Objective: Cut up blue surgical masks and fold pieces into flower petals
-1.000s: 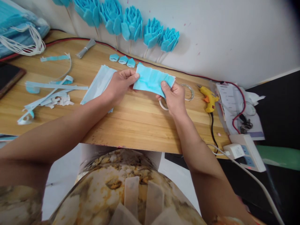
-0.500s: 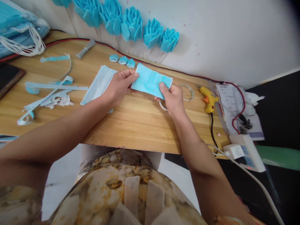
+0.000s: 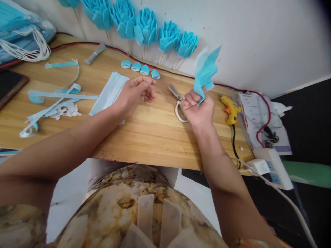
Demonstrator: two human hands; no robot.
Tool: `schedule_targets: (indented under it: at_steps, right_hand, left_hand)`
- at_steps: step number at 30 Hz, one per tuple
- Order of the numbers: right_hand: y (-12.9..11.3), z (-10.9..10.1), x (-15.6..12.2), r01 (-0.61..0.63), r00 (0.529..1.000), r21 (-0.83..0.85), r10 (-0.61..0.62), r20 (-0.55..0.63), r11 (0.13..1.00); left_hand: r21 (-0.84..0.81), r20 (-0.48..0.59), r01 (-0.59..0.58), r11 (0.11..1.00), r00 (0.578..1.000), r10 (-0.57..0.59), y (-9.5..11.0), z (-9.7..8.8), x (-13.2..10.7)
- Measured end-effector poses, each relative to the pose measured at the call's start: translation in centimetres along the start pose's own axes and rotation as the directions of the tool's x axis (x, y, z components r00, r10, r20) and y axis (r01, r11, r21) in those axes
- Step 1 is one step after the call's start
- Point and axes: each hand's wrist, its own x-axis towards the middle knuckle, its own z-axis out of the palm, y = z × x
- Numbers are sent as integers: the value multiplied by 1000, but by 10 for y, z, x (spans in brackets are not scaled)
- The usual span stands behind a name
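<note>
Pinched in my right hand [image 3: 198, 107] is a light-blue cloth sheet from a face mask [image 3: 207, 67]; it stands up above the fingers, twisted, its layers fanned apart. White-handled scissors [image 3: 178, 100] lie on the table under that hand, partly hidden by it. My left hand [image 3: 137, 90] holds nothing; its fingers are loosely bent and apart. By its wrist lies a stack of pale-blue flat masks [image 3: 110, 90], partly covered by the forearm. Several small folded blue petals [image 3: 136, 66] sit in a row just beyond my left fingers.
Blue cloth flowers [image 3: 146, 27] on sticks lean at the wall. Cut mask strips [image 3: 62, 95] lie at left, near a phone [image 3: 11, 84] and a bag of masks [image 3: 28, 29]. At right are a yellow glue gun [image 3: 230, 108], papers and a power strip [image 3: 275, 168].
My left hand has let go of the blue sheet. My right hand has swung it up and right, turning it over. The scissors and another folded petal, hidden before, now show.
</note>
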Motion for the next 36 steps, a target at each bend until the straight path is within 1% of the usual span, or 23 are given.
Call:
schedule_targets:
  at_steps: [4,7,10,13,15,20,24,29,32,34,36]
  right_hand:
    - [12,3,-2,-7,1000,-76,6,-9,997]
    - [20,6,-5,-9,999,-143,4,-34,990]
    - [21,6,-6,12,998,-180,-22,-59,984]
    - [21,5,-5,39,996,-199,-55,-76,979]
    - [21,5,-5,48,994,-219,-68,-82,975]
    - [22,6,-6,55,995,-301,-78,-65,952]
    - [21,6,-9,50,998,-337,-55,-5,940]
    - [19,9,-12,49,998,-331,-32,56,942]
    - [20,9,-12,49,996,-308,-24,84,950]
    - [20,9,-12,39,997,-290,-19,71,956]
    - [19,9,-12,32,999,-271,-25,28,962]
  left_hand:
    - [45,8,-1,999,1000,1,-2,-2,1]
    - [52,59,-7,999,998,4,-4,-4,3]
    - [15,109,16,1000,994,-18,-6,-6,5]
    - [-24,136,44,999,990,-41,-7,-8,7]
    - [-16,145,44,999,989,-41,-6,-8,6]
    - [76,126,-1,997,992,-9,-5,-7,4]
    - [105,120,-41,994,992,29,-8,-9,5]
    - [145,54,-62,987,997,54,-10,-7,4]
    - [181,52,-60,982,997,51,-9,-4,1]
    - [198,63,-82,977,996,71,-8,-3,0]
    - [192,61,-114,975,993,104,-8,-4,0]
